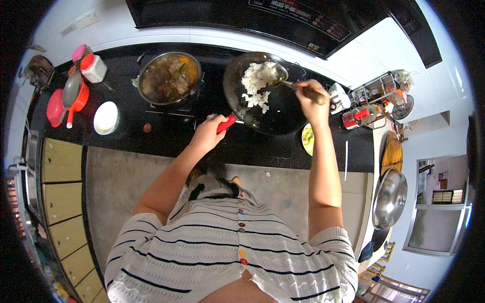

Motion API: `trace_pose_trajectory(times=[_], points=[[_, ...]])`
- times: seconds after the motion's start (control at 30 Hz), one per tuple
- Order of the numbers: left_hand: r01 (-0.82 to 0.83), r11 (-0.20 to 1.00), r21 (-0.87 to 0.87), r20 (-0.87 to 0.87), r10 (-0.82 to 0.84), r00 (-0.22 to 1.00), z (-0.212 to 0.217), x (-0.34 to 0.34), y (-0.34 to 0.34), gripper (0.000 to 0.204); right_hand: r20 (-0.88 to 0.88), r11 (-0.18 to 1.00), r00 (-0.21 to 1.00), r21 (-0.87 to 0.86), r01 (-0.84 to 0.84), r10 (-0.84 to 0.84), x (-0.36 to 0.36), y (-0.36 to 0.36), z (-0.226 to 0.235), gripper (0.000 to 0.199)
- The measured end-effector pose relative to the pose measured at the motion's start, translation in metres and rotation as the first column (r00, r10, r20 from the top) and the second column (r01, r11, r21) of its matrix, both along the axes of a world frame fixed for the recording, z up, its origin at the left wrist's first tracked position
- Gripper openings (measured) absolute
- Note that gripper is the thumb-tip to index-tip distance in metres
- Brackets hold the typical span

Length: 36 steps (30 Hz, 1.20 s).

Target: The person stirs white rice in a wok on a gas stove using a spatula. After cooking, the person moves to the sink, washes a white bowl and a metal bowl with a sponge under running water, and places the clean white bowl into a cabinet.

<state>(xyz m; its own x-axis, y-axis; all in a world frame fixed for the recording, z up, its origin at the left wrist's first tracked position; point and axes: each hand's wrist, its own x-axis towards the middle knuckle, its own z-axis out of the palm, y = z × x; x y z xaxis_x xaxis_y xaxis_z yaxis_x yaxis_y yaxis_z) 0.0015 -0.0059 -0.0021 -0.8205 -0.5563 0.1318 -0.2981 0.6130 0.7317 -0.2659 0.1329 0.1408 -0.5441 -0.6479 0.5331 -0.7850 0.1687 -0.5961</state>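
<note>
A dark wok [290,113] sits on the stove with a heap of white rice [258,78] in its left and far part. My right hand [312,98] is closed around the handle of a spatula [288,84], which reaches over the wok's right side to the edge of the rice. My left hand [208,132] is closed on a red handle [226,123] at the wok's near left rim. How that handle joins the wok is too small to make out.
Left of the wok stands a pot [143,91] of soup with meat. Further left are a white bowl [106,118], a red pan [81,98] and a white jar [95,69]. A bowl of green food [307,139] sits by my right forearm. A range hood [298,20] hangs above.
</note>
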Motion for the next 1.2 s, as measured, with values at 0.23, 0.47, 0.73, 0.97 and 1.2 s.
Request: trace_pose_trajectory(times=[0.23,0.47,0.73,0.97,1.2], points=[[0.034,0.999,0.023,-0.028,-0.034,0.999,-0.002,-0.006,0.001,0.037,0.531,0.959,0.836,-0.281,0.018,0.14,-0.02,0.002,-0.083,0.003],[-0.013,0.999,0.043,0.04,0.012,0.999,0.011,0.002,0.003,0.036,0.654,0.943,0.753,-0.292,0.162,0.073,-0.012,0.035,-0.044,0.011],[0.007,0.999,-0.041,-0.091,-0.01,0.996,-0.005,0.003,0.0,0.036,0.639,0.979,0.768,-0.181,0.099,0.04,0.006,0.032,-0.054,0.006],[0.02,0.999,-0.036,-0.09,-0.024,0.996,0.007,0.0,0.003,0.037,0.61,0.981,0.792,-0.163,0.109,0.013,-0.004,0.046,-0.073,0.011],[0.03,0.999,-0.012,-0.054,-0.031,0.998,0.008,-0.005,0.005,0.036,0.315,0.99,0.946,-0.088,0.107,-0.074,-0.003,0.065,-0.092,0.009]])
